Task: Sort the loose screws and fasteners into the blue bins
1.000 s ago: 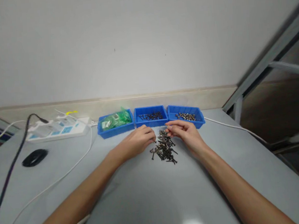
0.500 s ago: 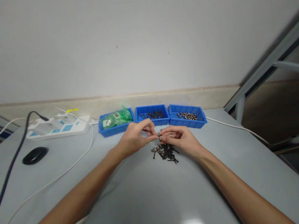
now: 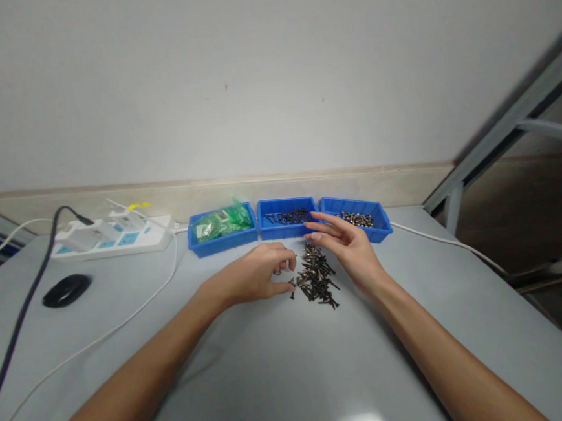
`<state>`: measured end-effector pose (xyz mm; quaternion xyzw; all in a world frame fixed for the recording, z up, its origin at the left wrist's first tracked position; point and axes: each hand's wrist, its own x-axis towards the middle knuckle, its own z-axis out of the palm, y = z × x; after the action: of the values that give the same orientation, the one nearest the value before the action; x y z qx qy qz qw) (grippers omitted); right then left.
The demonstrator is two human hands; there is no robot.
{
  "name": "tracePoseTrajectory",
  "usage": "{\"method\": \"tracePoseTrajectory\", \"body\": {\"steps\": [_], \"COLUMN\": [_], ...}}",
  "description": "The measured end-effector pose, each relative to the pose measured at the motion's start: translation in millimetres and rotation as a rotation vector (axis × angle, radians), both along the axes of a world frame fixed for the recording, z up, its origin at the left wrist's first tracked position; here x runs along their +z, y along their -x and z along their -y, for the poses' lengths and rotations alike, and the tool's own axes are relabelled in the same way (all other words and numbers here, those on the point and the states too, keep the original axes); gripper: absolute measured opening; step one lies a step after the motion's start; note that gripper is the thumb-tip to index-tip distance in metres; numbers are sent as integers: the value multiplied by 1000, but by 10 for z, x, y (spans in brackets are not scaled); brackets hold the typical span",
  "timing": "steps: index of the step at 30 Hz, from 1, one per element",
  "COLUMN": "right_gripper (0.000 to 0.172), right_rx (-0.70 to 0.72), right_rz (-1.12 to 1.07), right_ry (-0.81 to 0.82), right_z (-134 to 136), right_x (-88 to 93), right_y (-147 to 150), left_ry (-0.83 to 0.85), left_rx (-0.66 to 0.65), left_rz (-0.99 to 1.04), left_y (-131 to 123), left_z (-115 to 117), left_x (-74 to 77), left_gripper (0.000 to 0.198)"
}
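A loose pile of dark and brassy screws (image 3: pixel 318 279) lies on the grey table between my hands. At its left edge, my left hand (image 3: pixel 259 274) hovers with the index finger curled and the thumb held apart below, close to a single dark screw (image 3: pixel 292 292). On the other side, my right hand (image 3: pixel 347 247) has its fingers stretched and spread in front of the bins, over the pile's far right edge. Nothing shows in either hand. Behind them, the middle blue bin (image 3: pixel 290 231) holds dark screws, and the right blue bin (image 3: pixel 382 225) holds shiny short metal pieces, partly covered by my right hand.
A left blue bin (image 3: pixel 225 244) contains a green plastic bag (image 3: pixel 226 221). Further left are a white power strip (image 3: pixel 118 243) with plugs, a black mouse (image 3: pixel 67 290) and cables. A wall (image 3: pixel 273 107) rises behind the bins; a metal frame (image 3: pixel 480 149) stands at right.
My hands were together over the pile with fingertips meeting on something small; now they are apart. The left has moved down and left, the right has spread its fingers, uncovering the pile.
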<state>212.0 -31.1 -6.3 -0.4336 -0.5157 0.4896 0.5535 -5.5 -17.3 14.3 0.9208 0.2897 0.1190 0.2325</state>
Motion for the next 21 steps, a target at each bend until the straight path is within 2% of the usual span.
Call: {"method": "tracePoseTrajectory", "body": {"steps": [3, 8, 10, 13, 16, 21], "right_gripper": [38, 35, 36, 36, 36, 36], "right_rx": [9, 27, 25, 7, 1, 10], "right_rz": [56, 70, 65, 74, 88, 88], "right_ry": [24, 32, 40, 39, 29, 32], "right_z": [61, 87, 80, 73, 73, 78], "right_x": [-8, -22, -25, -26, -21, -15], "right_y": [-33, -68, -79, -95, -108, -116], "left_ry": [-12, -74, -95, -82, 17, 26], "left_rx": [-8, 32, 37, -18, -111, -91], "left_rz": [55, 191, 221, 204, 71, 11], "left_y": [-52, -116, -118, -101, -91, -113], "left_z": [-7, -68, -62, -8, 58, 85], "left_x": [-90, -250, -224, -88, 35, 19], "left_gripper": [3, 15, 17, 14, 3, 8]}}
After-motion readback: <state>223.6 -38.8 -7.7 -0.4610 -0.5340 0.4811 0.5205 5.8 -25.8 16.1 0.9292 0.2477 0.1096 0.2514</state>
